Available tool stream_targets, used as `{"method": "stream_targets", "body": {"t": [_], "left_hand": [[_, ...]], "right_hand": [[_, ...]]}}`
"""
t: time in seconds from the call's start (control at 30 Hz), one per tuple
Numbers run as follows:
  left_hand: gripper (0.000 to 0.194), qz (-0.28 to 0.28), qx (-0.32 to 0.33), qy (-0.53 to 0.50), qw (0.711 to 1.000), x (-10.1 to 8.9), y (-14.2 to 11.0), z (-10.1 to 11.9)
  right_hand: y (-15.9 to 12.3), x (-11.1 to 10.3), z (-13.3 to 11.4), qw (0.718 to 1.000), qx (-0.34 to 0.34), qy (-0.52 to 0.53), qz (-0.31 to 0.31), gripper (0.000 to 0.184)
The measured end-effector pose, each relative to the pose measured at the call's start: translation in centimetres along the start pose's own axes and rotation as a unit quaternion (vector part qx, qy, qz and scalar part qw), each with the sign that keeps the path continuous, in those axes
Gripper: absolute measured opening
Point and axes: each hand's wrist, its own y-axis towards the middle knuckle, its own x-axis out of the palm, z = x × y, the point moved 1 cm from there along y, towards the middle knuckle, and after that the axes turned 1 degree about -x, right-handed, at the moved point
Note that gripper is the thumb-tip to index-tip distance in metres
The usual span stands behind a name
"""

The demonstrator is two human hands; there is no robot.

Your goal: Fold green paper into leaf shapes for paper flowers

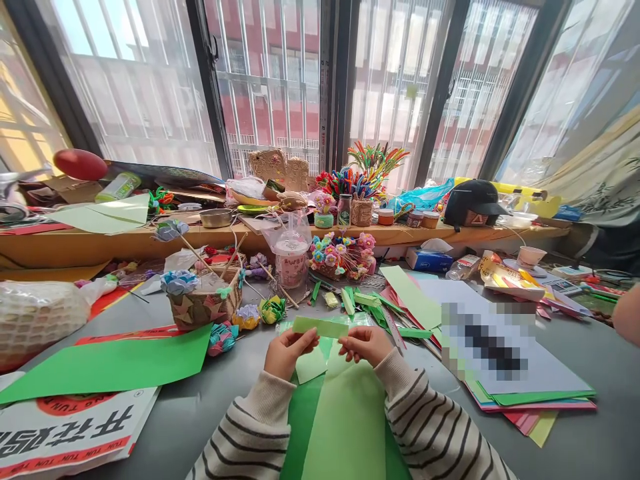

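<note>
Between my two hands a light green paper strip (321, 327) is held up, stretched sideways. My left hand (291, 352) pinches its left end, and my right hand (367, 345) pinches the lower right end. Below them lies a large light green paper sheet (347, 420) over a darker green sheet (300, 427). A smaller light green paper piece (310, 367) rests by my left wrist. Just beyond my hands are several cut green paper pieces (367, 300) in a loose pile.
A basket with paper flowers (205, 300) stands left, near a bright green sheet (125, 360). A plastic cup (291, 260) stands ahead. To the right lies a stack of coloured paper (540, 367). Behind, a wooden ledge (125, 247) carries craft supplies. Part of another person (627, 317) shows far right.
</note>
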Motion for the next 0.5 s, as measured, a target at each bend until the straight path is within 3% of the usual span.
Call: {"method": "stream_targets", "body": {"t": [0.23,0.37,0.5], "left_hand": [[0.022,0.04,0.022,-0.031,0.999,-0.16,0.3,-0.17],[0.023,0.029,0.025,-0.033,0.999,-0.12,0.26,-0.22],[0.023,-0.007,0.004,-0.006,1.0,0.21,-0.04,-0.16]], "right_hand": [[0.27,-0.49,0.31,0.999,0.017,0.026,0.033,0.026],[0.34,-0.73,0.14,0.996,0.025,0.052,0.069,0.031],[0.19,-0.31,0.04,0.999,-0.003,0.033,0.023,0.031]]}}
